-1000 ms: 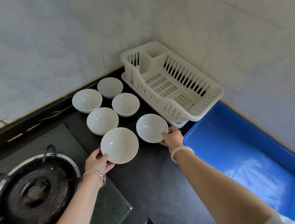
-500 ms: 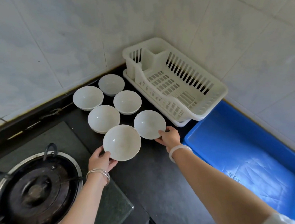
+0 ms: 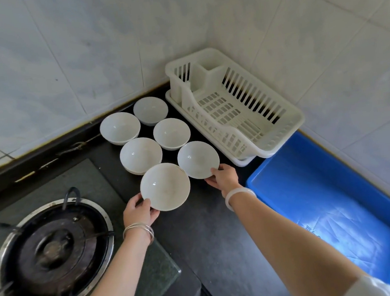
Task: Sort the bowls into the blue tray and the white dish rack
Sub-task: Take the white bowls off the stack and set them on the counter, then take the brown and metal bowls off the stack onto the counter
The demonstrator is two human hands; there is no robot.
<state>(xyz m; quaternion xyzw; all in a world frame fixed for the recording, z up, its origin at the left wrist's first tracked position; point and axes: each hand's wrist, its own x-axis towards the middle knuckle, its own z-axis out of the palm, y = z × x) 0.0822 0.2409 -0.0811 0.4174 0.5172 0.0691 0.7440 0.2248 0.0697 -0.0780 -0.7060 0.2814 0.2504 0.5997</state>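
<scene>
Several white bowls stand in a cluster on the dark counter. My left hand point(image 3: 139, 211) grips the near rim of the nearest, largest bowl point(image 3: 165, 186), which is tilted toward me. My right hand point(image 3: 222, 177) pinches the near rim of a smaller bowl point(image 3: 198, 159) beside it. Behind them sit other bowls: one point(image 3: 141, 155) at middle left, one point(image 3: 171, 133) at middle right, one point(image 3: 120, 128) at back left. The white dish rack point(image 3: 282, 128) stands in the wall corner with nothing in it. The blue tray point(image 3: 274, 181) lies to its right, holding no bowls.
A gas burner point(image 3: 52, 252) with a metal ring sits on the glass hob at lower left. Tiled walls close off the back and the right. The counter's front edge drops away at the bottom centre.
Both hands have kept hold of their bowls. The two held bowls have shifted slightly back toward the cluster and the rack, and the view has tilted a little.
</scene>
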